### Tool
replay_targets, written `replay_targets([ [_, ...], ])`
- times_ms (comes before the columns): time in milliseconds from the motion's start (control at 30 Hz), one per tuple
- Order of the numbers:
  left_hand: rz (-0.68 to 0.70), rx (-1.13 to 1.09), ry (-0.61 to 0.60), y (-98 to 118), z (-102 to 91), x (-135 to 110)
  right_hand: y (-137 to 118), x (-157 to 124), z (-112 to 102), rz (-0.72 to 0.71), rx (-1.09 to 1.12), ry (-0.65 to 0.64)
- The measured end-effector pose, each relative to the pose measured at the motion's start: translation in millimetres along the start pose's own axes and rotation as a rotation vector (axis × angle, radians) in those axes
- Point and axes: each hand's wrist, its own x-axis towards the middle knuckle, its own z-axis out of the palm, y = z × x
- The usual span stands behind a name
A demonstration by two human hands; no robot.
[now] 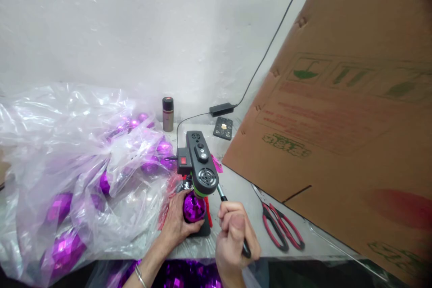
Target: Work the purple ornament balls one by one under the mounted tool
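The one camera, worn on the person's head, looks forward and down over the table's (pixel 238 189) near edge. The left hand (pixel 176 217) and right hand (pixel 236 236) show close, low in the middle; the wall (pixel 135 22) fills the far side, and the carton (pixel 337 144) runs out of view at right.
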Motion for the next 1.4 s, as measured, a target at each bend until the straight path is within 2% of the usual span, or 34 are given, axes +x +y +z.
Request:
replay_targets([
  [167,0.021,-0.006,0.005,0,0.9,1,2,-2,2,-0.005,0.009,0.036],
  [667,-0.039,-0.044,-0.053,4,-1.1,2,9,-6,-4,-0.002,0.027,0.018],
  [1067,-0.062,-0.071,-0.082,9,-2.6,4,2,1,11,-0.07,0.047,0.119],
  [1200,-0.08,-0.091,-0.089,12,-5.4,5,4,-7,11,-0.049,0.037,0.121],
  [1400,-0.125,-0.116,-0.147,16,-9.1,7,13,-20,16,-0.037,0.055,0.227],
])
